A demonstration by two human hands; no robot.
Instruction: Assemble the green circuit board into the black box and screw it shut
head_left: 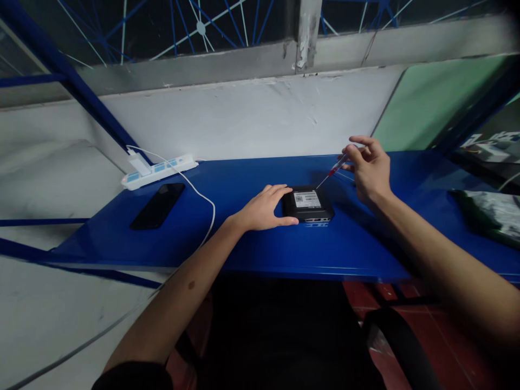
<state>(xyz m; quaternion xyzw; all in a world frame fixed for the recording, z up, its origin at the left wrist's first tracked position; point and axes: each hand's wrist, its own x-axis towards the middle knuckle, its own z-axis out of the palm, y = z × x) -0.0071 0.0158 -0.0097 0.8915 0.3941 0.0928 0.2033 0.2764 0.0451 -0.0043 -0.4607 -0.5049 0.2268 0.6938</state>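
Note:
A small black box (307,205) with a white label on top lies on the blue table (252,238); ports show on its near side. My left hand (266,207) grips its left side, thumb along the near edge. My right hand (368,168) is raised behind and to the right of the box, pinching a thin screwdriver (333,171) with a red and clear handle. The tool slants down to the left, and its tip meets the box's back right corner.
A white power strip (160,170) with a charger and a white cable lies at the table's back left. A black phone (158,205) lies face down in front of it. A green and grey bag (489,214) rests at the right end.

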